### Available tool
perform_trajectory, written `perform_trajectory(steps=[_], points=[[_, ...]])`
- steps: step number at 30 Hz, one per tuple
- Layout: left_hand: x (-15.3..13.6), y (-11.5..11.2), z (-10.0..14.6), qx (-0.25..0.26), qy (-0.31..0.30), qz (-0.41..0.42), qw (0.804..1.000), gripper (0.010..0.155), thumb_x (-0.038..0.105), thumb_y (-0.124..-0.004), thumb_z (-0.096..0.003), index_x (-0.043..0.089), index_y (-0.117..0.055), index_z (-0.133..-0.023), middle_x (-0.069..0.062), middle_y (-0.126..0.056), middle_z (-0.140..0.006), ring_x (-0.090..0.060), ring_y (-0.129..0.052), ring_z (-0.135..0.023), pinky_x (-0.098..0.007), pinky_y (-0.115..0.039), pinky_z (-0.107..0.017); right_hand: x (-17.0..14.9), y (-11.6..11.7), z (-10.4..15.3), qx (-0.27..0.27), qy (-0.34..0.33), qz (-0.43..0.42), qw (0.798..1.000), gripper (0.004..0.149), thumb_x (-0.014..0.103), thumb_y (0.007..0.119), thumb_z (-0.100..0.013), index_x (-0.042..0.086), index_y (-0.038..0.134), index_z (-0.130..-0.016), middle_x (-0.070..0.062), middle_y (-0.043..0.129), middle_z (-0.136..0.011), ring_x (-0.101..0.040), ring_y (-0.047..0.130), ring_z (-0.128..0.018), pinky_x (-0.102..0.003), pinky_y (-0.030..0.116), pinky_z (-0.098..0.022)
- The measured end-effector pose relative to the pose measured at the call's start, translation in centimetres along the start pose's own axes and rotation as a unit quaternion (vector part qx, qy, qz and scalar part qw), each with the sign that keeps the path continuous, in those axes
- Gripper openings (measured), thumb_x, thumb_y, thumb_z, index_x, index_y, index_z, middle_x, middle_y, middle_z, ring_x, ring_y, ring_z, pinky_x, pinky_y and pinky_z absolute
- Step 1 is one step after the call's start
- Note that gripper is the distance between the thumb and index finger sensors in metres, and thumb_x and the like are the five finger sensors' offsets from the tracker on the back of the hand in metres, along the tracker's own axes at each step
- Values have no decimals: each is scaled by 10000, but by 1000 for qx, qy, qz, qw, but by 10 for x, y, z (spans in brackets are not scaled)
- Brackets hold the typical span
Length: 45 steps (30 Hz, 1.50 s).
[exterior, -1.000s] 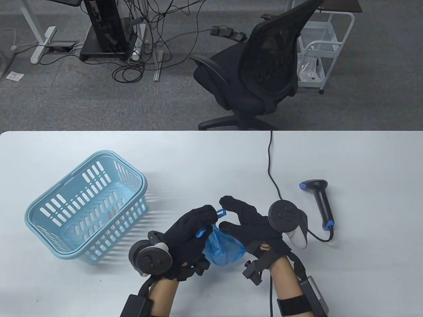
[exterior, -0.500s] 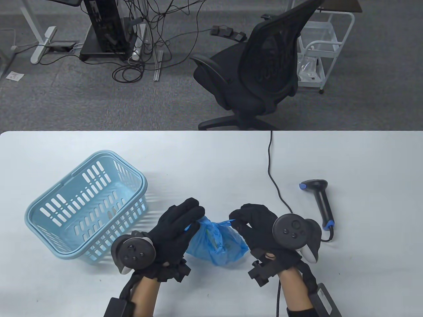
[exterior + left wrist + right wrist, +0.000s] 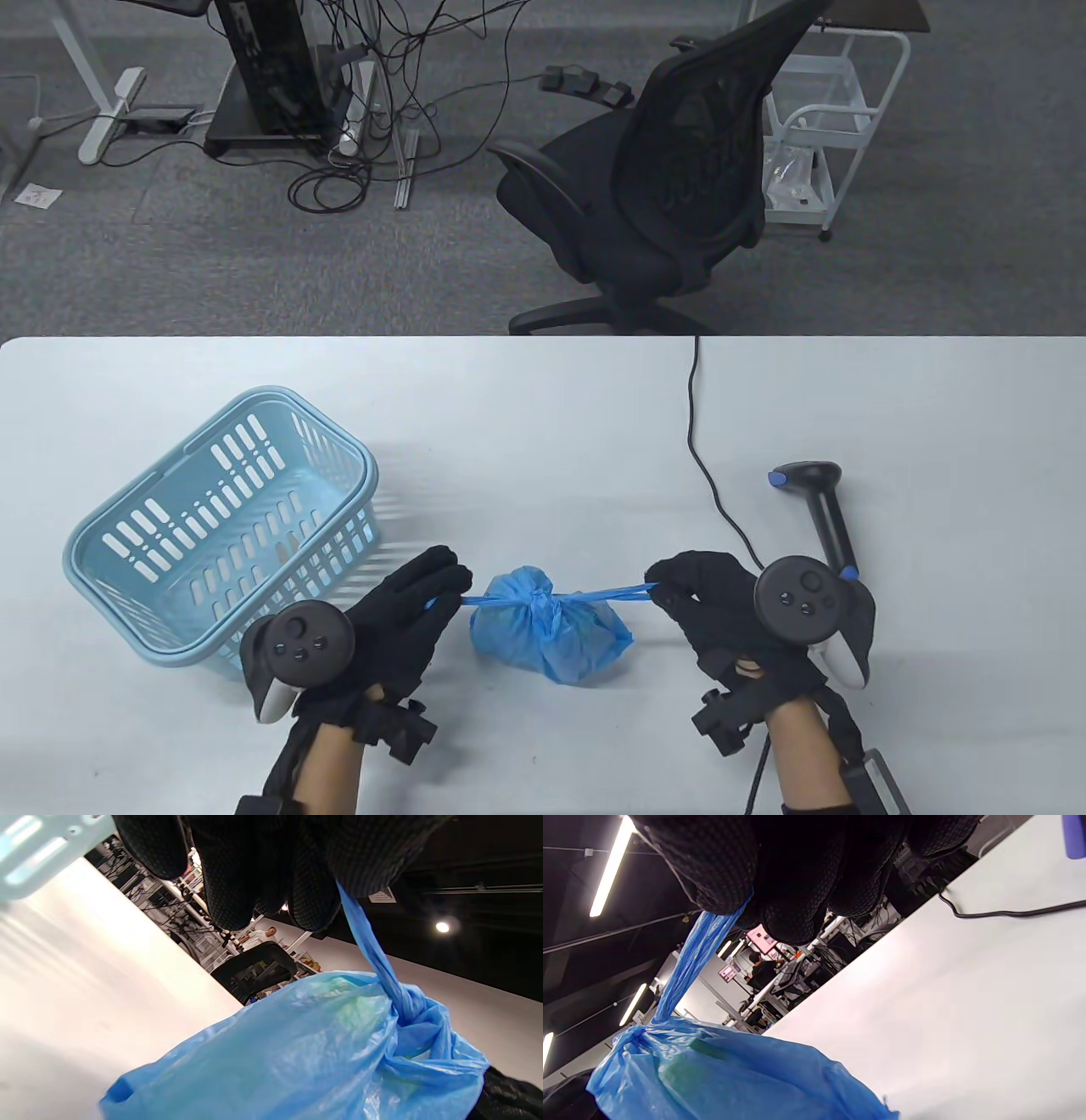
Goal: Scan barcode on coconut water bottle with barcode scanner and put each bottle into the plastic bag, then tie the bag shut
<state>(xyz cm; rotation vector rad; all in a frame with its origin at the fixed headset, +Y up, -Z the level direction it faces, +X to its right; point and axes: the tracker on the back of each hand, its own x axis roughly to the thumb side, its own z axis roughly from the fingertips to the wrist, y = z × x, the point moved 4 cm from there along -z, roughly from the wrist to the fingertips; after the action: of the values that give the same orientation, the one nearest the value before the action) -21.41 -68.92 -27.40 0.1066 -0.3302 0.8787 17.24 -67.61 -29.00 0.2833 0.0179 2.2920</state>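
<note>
A blue plastic bag [image 3: 551, 632] lies on the white table [image 3: 543, 399] between my hands, bulging and knotted at its top [image 3: 540, 600]. Something greenish shows faintly through the film [image 3: 352, 1014]; the bottles are otherwise hidden. My left hand [image 3: 424, 594] pinches the left bag handle [image 3: 471, 599], pulled taut to the left. My right hand [image 3: 679, 590] pinches the right handle [image 3: 615, 591], stretched to the right. In the wrist views each twisted strand [image 3: 369, 946] [image 3: 689, 963] runs from the gloved fingers down to the knot. The black barcode scanner [image 3: 821, 514] lies on the table beyond my right hand.
A light blue slotted basket [image 3: 221, 531] stands left of my left hand, tilted toward the bag. The scanner's black cable [image 3: 700, 441] runs over the table's far edge. A black office chair [image 3: 662, 187] stands beyond the table.
Both hands have drawn apart, left going left and right going right, stretching the two handles taut. The loose bag mouth has closed into a tight knot.
</note>
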Motion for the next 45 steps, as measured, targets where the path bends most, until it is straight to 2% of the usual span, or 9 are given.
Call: perform_trajectory(steps=[8,20,24,27,30,33,35,39,45], points=[[-13,-1,3,-9,29,5,1000,437,349,-784,-635,152,-925,-999,-72,-776,-1178,-354,-865,-1043,-655,-635,-753,-16,4,2,15,25,-7,1000,365,376,804,-519,195,865,-830,-9,936,-814,-330,816,-938,-651,547,-728],[-11,-2,5,-33,46,-29,998,438,360,-782,-637,154,-928,-995,-80,-773,-1181,-359,-861,-1044,-649,-634,-756,-22,10,1,25,47,29,998,371,384,801,-524,201,846,-844,-4,928,-822,-340,809,-941,-653,534,-728],[-4,2,6,-46,39,-64,996,489,416,-782,-642,176,-857,-1061,-75,-726,-1206,-361,-817,-1070,-648,-615,-762,-17,12,2,19,49,74,996,374,396,800,-530,217,834,-856,0,902,-854,-362,793,-948,-664,516,-726],[7,3,10,-54,20,-123,991,642,497,-788,-632,182,-671,-1179,-85,-582,-1271,-375,-689,-1140,-658,-566,-778,-11,12,3,15,47,115,992,427,446,764,-537,232,796,-906,-37,820,-978,-398,725,-992,-677,485,-730],[19,-1,14,-84,10,-195,977,782,571,-752,-628,180,-481,-1248,-92,-395,-1322,-409,-481,-1206,-671,-492,-798,-3,17,8,37,42,166,984,696,589,692,-514,229,554,-1093,-153,512,-1177,-494,505,-1062,-723,401,-721],[26,-8,20,-130,15,-270,954,892,643,-676,-629,174,-279,-1276,-102,-206,-1335,-434,-204,-1216,-680,-375,-815,3,18,17,34,36,237,970,808,637,642,-502,233,367,-1145,-186,291,-1214,-537,327,-1075,-741,337,-711],[28,-12,25,-145,19,-317,937,923,666,-643,-629,181,-197,-1274,-98,-94,-1329,-433,-113,-1203,-683,-303,-816,4,18,23,34,38,271,961,839,655,623,-497,248,287,-1149,-194,187,-1211,-552,230,-1072,-748,300,-708],[28,-16,29,-145,30,-387,910,954,704,-596,-621,198,-102,-1261,-78,12,-1306,-421,-21,-1183,-677,-230,-811,-1,21,30,15,43,311,949,855,665,610,-492,265,224,-1142,-184,102,-1198,-557,157,-1060,-753,268,-705],[19,-20,32,-157,50,-407,898,977,733,-569,-609,204,-57,-1251,-76,59,-1292,-409,35,-1166,-659,-178,-805,-11,34,33,37,65,370,926,858,674,598,-486,272,209,-1136,-176,89,-1191,-554,132,-1056,-753,262,-702]])
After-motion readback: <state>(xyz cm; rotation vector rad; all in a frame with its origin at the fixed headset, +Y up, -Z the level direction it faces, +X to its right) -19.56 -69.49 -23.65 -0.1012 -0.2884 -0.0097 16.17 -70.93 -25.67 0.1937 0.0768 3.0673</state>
